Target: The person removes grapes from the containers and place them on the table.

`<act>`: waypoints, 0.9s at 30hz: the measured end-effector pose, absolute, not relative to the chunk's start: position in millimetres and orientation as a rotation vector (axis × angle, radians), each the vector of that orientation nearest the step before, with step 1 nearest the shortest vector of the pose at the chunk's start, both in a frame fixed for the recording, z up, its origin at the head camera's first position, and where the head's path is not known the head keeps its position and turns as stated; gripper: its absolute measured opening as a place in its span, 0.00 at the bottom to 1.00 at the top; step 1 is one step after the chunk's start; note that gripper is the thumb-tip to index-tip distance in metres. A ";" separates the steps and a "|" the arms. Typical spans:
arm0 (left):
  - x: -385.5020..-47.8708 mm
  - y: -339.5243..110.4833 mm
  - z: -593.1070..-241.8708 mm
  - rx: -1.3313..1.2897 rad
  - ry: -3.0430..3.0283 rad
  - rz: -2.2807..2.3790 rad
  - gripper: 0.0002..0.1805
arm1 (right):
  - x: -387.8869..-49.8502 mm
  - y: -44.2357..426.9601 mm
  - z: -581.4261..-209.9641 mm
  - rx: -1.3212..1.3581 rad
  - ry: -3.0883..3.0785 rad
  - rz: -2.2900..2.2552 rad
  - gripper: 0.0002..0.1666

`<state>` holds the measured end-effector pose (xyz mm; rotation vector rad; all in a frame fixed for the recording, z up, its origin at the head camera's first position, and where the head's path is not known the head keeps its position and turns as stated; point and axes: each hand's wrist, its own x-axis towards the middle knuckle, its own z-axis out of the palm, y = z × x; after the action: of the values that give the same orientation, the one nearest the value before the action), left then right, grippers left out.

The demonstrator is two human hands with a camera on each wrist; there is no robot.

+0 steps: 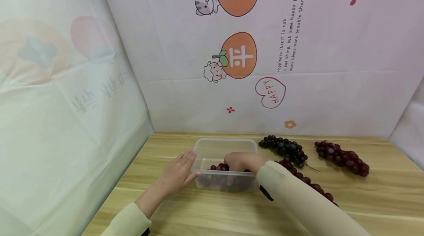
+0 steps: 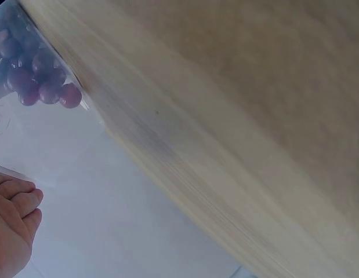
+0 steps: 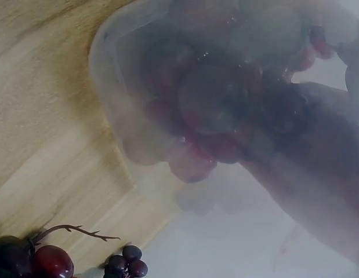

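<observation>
A translucent plastic box (image 1: 225,140) stands on the wooden table with red grapes (image 1: 218,167) inside. My left hand (image 1: 175,175) touches the box's left side, thumb near the front rim and fingers extended; part of that hand (image 2: 12,226) shows in the left wrist view. Reaching over the front rim, my right hand (image 1: 243,161) is down inside the box with bent fingers at the grapes. Through the cloudy wall in the right wrist view, the hand (image 3: 312,150) grips a bunch of grapes (image 3: 193,162); its fingertips are blurred.
Right of the box lie a black grape bunch (image 1: 285,148), a red bunch (image 1: 311,182) partly behind my right sleeve, and another red bunch (image 1: 344,159) farther right. A printed cloth (image 1: 185,111) hangs behind the table (image 1: 198,210), and more cloth at the left.
</observation>
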<state>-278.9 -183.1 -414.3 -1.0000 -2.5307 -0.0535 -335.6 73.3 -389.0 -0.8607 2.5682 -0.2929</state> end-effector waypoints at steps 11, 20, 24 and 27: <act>-277.9 -182.2 -413.8 -0.984 -2.541 -0.046 0.39 | -330.6 63.8 -391.5 -0.771 2.627 -0.223 0.25; -277.3 -182.1 -413.9 -0.978 -2.556 -0.051 0.39 | -331.6 65.1 -394.7 -0.826 2.666 -0.252 0.22; -276.1 -181.6 -412.8 -0.969 -2.582 -0.048 0.39 | -332.6 65.4 -394.6 -0.881 2.686 -0.275 0.18; -275.4 -181.6 -412.2 -0.965 -2.591 -0.050 0.39 | -332.7 65.3 -393.9 -0.893 2.700 -0.284 0.15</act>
<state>-275.4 -181.6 -412.2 -0.9646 -2.5912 -0.0497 -332.7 65.3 -393.9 -0.8931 2.7000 -0.2836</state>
